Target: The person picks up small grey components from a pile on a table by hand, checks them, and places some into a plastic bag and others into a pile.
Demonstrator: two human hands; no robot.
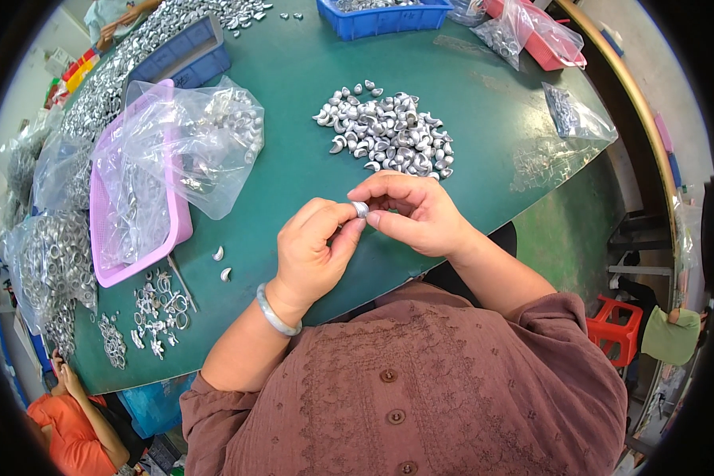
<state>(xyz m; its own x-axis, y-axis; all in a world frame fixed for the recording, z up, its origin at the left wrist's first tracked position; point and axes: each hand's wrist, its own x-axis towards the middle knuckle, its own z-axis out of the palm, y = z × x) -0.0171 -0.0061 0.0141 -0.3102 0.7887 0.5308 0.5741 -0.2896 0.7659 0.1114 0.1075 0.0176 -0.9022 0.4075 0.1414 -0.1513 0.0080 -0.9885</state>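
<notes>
Between the thumb and index finger of my left hand (313,242) is a small curved silver metal piece (361,209), held just above the table's near edge. My right hand (416,210) closes on the same piece from the other side, its thumb at the right edge and its index finger over the top. Beyond my hands lies a heap of similar silver crescent-shaped pieces (393,131). Two loose crescent pieces (225,274) rest on the green table (285,159) to the left of my left hand.
A pink-purple basket (181,226) with clear plastic bags stands at the left. Near it lie ring-shaped metal parts (163,305) and a thin rod (184,284). Blue trays (385,22) and a red-pink basket (543,47) sit far off. Other people work around the table.
</notes>
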